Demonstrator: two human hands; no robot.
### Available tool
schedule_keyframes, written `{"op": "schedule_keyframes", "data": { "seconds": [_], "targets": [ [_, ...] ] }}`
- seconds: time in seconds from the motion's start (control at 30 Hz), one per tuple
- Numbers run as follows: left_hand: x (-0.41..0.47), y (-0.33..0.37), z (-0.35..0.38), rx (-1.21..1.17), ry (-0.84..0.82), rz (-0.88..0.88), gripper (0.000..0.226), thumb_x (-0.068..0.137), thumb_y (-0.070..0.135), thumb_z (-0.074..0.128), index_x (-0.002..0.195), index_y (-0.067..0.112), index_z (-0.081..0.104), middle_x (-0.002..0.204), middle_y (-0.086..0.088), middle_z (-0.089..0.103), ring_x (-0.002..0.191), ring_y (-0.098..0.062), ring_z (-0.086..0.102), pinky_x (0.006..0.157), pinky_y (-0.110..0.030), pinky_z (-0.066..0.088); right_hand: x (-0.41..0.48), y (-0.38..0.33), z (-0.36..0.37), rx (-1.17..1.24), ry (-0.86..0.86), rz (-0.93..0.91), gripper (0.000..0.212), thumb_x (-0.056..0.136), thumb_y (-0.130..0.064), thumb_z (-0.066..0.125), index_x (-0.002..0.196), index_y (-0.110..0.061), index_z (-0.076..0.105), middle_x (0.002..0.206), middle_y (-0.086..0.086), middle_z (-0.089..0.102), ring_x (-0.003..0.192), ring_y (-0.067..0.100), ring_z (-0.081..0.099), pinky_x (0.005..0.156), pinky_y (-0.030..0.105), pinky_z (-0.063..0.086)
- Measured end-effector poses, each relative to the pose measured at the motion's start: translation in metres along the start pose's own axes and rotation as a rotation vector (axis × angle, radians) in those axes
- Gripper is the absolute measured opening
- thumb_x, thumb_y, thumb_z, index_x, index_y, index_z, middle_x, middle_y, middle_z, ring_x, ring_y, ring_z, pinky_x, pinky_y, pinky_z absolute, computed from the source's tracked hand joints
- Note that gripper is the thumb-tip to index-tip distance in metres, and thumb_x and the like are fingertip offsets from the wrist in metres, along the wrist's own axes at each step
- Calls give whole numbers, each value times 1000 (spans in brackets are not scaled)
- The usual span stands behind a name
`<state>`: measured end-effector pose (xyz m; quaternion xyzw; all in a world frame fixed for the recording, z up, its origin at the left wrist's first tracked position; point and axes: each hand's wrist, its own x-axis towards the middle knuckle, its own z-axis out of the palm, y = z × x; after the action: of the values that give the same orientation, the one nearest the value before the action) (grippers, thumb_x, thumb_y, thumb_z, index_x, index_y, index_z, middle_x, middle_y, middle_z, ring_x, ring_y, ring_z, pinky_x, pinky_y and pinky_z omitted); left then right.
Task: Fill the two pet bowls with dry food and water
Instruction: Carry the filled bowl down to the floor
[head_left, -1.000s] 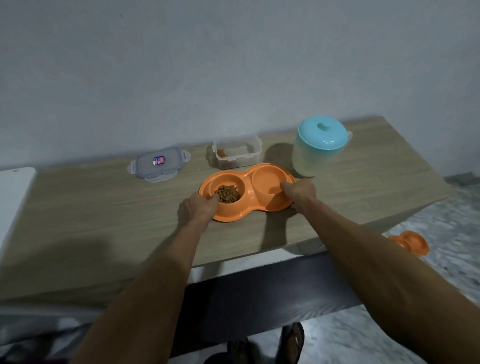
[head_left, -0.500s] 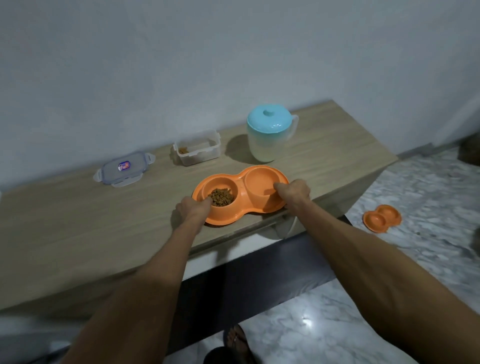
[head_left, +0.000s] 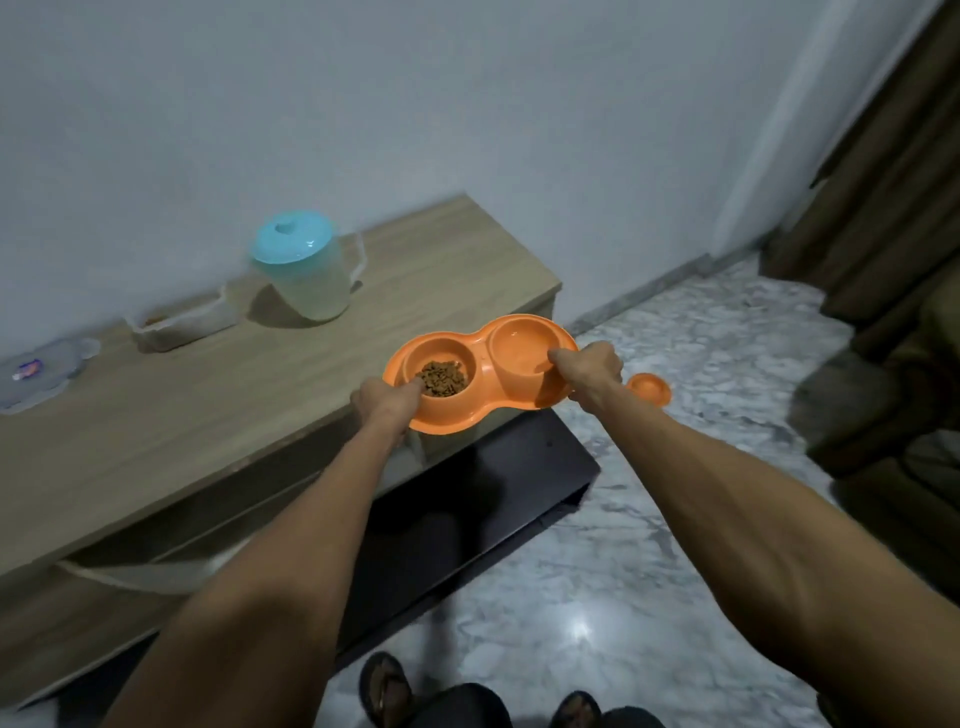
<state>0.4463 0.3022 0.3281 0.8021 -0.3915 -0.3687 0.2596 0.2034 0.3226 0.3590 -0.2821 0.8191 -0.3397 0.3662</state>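
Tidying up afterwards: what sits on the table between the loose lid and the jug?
Head view: only the clear food container between lid and jug.

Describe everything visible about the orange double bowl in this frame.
The orange double bowl is one glossy, plastic-looking piece: two round wells joined by a narrow waist and a flared rim. The left well holds a small heap of brown dry food; the right well looks shiny, but whether it holds water cannot be told. It is held roughly level, past the wooden table's front corner. The left hand grips its left end, the right hand its right end.
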Motion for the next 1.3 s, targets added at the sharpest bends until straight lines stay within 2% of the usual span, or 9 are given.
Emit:
{"op": "schedule_keyframes", "data": {
  "seconds": [0.07,0.2,0.43,0.53,0.6,0.67,1.0,1.2,1.3],
  "targets": [
    [-24,20,37,-7,-32,36,45,79,40,75,102,2,68,118,-20,64,98,-37,67,75,-39,57,19,15,-42,28,37,16,40,73,-34,73,95,-3,61,107,17,64,95,37,64,81,50,59],
    [-54,60,110,-12,-112,78,51,76,44,76,105,3,66,118,-17,62,97,-35,66,64,-36,59,56,37,-118,47,127,45,35,72,-33,73,84,-3,59,101,17,65,90,37,65,80,50,59],
    [-72,128,227,-27,-212,140,59,64,48,72,100,2,67,114,-19,64,101,-37,66,84,-47,59,135,60,-209,81,252,95,31,69,-31,75,77,-8,56,95,14,58,92,36,62,80,50,59],
    [-70,156,271,-19,-239,142,53,71,44,72,100,0,66,113,-21,64,93,-37,67,71,-38,58,179,60,-232,83,269,113,33,72,-29,76,85,-4,60,95,13,57,88,35,61,77,50,60],
    [-62,175,302,-30,-244,138,41,76,41,73,84,3,63,111,-22,64,82,-36,68,57,-32,52,213,59,-242,71,270,112,34,73,-31,76,87,-3,61,95,14,60,87,34,62,76,50,60],
    [-50,191,330,-31,-244,133,39,77,41,74,72,7,58,107,-22,65,75,-35,68,54,-32,51,247,55,-249,54,276,112,34,73,-34,74,84,-4,62,94,15,64,86,35,64,76,50,60],
    [18,244,440,44,-187,20,47,68,49,69,91,8,71,103,-19,69,90,-35,68,77,-41,58,397,46,-246,-21,246,99,32,75,-37,71,91,-13,58,94,10,63,89,32,63,82,42,55],
    [76,222,509,39,-109,-70,63,66,54,63,99,0,69,106,-20,66,88,-31,66,64,-31,43,502,74,-193,-44,132,89,50,75,-35,72,115,-6,63,101,11,66,98,31,62,91,45,51],
    [107,198,543,-15,-25,-132,53,55,44,58,83,0,68,85,-18,67,77,-31,67,62,-36,49,556,101,-150,-94,55,69,55,75,-36,72,119,-6,62,114,12,64,104,32,62,90,42,51]
  ]
}}
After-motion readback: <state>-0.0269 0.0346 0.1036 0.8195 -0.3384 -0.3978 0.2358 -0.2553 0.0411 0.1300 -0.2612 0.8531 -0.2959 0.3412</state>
